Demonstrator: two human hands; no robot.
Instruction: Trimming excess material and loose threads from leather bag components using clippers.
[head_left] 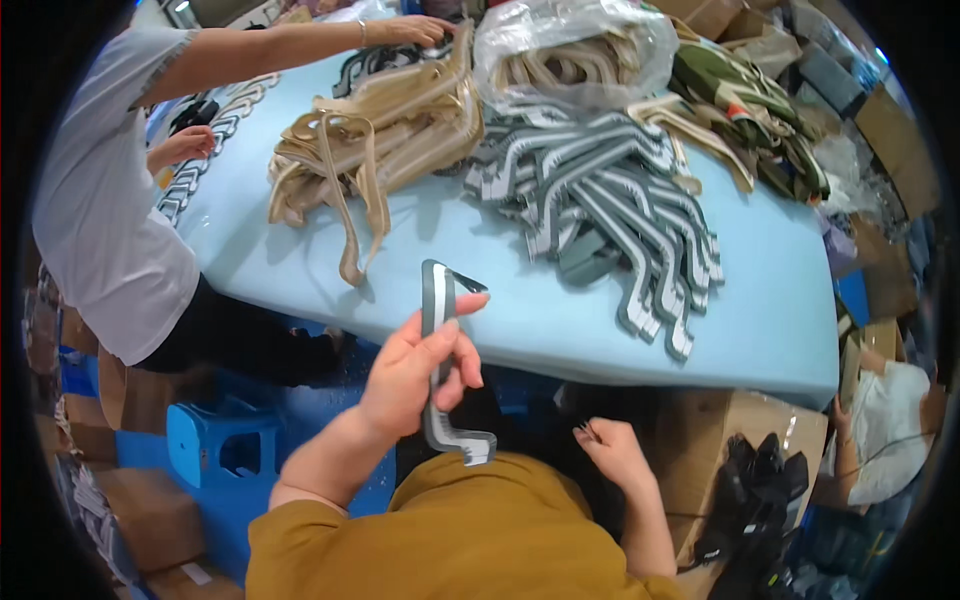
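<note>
White striping is noted on the dark grey strip (436,310); the pattern is repeated in the pile (610,195). Pale blue is recorded for the table (775,300), tan for straps (400,145), blue for stool (190,440).

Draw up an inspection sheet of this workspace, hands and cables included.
Surface: light-blue table, piled with strips and bundles.
Work pieces: bent grey-and-white strip in hand; similar strips heaped on the table.
Clutter: tan strips, clear plastic bag, olive-green bundle.
Hands: left hand grips the strip; right hand curled, contents unclear.
Cables: nothing clearly seen.
Surroundings: co-worker at left, another person at right, blue stool, cardboard boxes.
</note>
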